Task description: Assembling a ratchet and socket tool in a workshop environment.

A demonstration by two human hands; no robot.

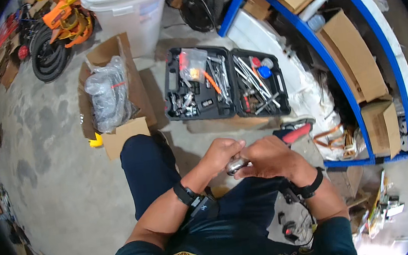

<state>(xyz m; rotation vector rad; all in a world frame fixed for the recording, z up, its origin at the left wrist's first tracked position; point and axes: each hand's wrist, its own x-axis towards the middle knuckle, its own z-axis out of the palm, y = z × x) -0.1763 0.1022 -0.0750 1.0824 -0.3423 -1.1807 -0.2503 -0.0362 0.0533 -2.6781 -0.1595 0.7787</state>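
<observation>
Both my hands are together above my lap, closed around what looks like a ratchet wrench [237,166] with a rounded, shiny metal head. My left hand [219,155] grips from the left, its thumb and fingertips pressed near the head. My right hand [269,157] wraps over it from the right and hides most of its length. A red handle-like piece [298,133] sticks out past the right hand; whether it belongs to the wrench I cannot tell. In front of them lies an open black tool case [173,88] holding sockets, spanners and metal bars.
Left of the case stands an open cardboard box [141,102] with a bubble-wrapped item [109,93]. A white plastic bin [126,23] is behind. Blue shelving [330,62] with cartons rises at the right, beside white sheeting [305,88]. Wheels and orange parts [68,22] are at the far left.
</observation>
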